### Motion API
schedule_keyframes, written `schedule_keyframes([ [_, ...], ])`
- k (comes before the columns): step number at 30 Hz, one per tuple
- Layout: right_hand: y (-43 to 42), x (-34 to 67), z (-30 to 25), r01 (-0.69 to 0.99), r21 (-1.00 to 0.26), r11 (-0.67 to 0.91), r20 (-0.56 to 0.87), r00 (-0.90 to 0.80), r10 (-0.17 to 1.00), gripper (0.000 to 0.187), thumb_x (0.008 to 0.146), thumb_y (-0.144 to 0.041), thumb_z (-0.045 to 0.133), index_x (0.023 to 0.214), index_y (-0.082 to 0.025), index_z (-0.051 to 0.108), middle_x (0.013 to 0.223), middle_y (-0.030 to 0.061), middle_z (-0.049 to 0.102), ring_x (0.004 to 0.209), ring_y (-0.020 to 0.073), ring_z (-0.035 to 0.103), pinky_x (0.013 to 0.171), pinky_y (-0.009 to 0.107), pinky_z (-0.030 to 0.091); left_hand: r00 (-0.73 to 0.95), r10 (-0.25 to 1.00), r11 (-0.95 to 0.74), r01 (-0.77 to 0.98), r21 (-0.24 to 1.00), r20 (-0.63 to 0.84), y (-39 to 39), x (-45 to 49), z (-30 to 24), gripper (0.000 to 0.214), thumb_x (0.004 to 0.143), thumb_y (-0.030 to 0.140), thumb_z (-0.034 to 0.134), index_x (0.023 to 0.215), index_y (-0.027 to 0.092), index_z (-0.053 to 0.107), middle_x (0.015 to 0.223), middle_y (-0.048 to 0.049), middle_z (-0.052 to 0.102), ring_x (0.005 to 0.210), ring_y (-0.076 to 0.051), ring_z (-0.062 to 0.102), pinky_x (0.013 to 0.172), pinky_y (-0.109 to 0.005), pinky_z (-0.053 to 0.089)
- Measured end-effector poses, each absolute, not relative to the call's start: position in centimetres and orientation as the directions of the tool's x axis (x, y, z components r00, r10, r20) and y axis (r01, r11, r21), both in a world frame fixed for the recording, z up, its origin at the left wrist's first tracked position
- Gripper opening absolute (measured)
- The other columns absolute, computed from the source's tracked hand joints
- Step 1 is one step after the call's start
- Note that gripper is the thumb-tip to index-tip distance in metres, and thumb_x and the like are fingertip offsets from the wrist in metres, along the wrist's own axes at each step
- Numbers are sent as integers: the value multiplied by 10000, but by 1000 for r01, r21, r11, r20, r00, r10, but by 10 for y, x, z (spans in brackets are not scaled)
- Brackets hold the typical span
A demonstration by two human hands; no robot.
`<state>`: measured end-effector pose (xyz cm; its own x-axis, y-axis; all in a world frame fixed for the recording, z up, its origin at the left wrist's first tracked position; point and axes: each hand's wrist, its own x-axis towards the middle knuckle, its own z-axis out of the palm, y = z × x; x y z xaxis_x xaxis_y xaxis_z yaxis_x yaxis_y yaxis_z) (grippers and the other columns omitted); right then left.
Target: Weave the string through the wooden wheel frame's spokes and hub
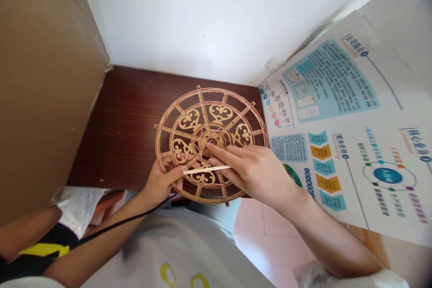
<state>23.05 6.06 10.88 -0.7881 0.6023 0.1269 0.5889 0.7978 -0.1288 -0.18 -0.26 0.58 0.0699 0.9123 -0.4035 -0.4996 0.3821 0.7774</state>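
A round gold-coloured openwork frame [201, 95] with scrollwork panels rests on the dark table, tilted toward me at its near edge. Thin red and white wires run along its rings and into the hub. My left hand [165, 177] is closed round the frame's lower left rim, some fingers reaching behind the openwork. In my right hand [251, 166], a thin pale stick [207, 169] lies between the fingers, crossing the lower part of the frame. Its far end meets my left thumb. My right index fingertip is at the wired hub; exactly what it touches is hidden.
Beneath the frame is a dark brown wooden table [121, 121], walled by a white panel [202, 22] behind and a brown panel [43, 76] at left. A printed poster [337, 135] covers the right side. Another person's arm [30, 229] shows at lower left. A black strap [118, 225] crosses my left forearm.
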Motion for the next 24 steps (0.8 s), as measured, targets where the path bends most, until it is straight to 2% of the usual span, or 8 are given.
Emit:
schedule_keyframes([
  [4, 61, 229, 108, 600, -123, 790, 95, -786, 611, 493, 1210, -439, 345, 1508, -189, 646, 766, -13, 733, 587, 163, 635, 570, 353, 320, 77, 912, 386, -492, 780, -403, -3, -2, 6, 346, 676, 333, 952, 960, 164, 849, 682, -49, 786, 354, -90, 519, 371, -187, 390],
  [11, 63, 230, 110, 611, -110, 784, 28, -786, 617, 424, 1175, -387, 473, 1539, -220, 610, 816, -15, 763, 616, 162, 660, 555, 347, 299, 70, 914, 381, -483, 788, -399, -2, -1, 8, 399, 667, 365, 950, 984, 149, 843, 777, -94, 825, 354, -77, 500, 375, -191, 369],
  [15, 65, 231, 110, 608, -102, 787, 46, -788, 614, 415, 1169, -358, 485, 1530, -200, 617, 829, -9, 769, 602, 170, 663, 549, 349, 325, 68, 918, 375, -477, 795, -392, -2, -1, 7, 398, 680, 362, 949, 997, 146, 845, 621, -33, 750, 355, -82, 498, 392, -189, 376],
  [17, 65, 230, 109, 603, -105, 791, 94, -786, 611, 410, 1171, -357, 484, 1504, -175, 639, 842, 7, 781, 608, 177, 674, 553, 348, 362, 67, 917, 374, -479, 794, -392, -2, -1, 7, 396, 679, 353, 948, 1003, 149, 844, 619, -26, 746, 356, -83, 500, 395, -193, 383],
  [20, 60, 232, 110, 572, -166, 803, 241, -766, 596, 376, 1156, -355, 537, 1415, -136, 700, 842, 27, 795, 599, 171, 667, 552, 341, 418, 56, 915, 374, -491, 787, -400, -1, -1, 7, 385, 684, 334, 940, 1008, 151, 839, 777, -73, 820, 363, -76, 505, 388, -201, 388],
  [22, 52, 237, 110, 534, -265, 803, 367, -715, 596, 306, 1133, -309, 590, 1348, -145, 734, 831, 32, 800, 587, 159, 657, 552, 326, 453, 46, 914, 369, -503, 782, -402, -1, -1, 7, 376, 685, 319, 936, 1007, 153, 838, 861, -98, 844, 369, -69, 507, 390, -200, 396],
  [24, 41, 243, 109, 515, -411, 752, 448, -604, 659, 275, 1130, -298, 575, 1328, -208, 744, 855, 35, 809, 596, 159, 670, 558, 315, 495, 38, 915, 362, -517, 776, -401, -1, -1, 7, 373, 680, 309, 937, 1006, 155, 842, 891, -110, 851, 374, -58, 506, 400, -190, 404],
])
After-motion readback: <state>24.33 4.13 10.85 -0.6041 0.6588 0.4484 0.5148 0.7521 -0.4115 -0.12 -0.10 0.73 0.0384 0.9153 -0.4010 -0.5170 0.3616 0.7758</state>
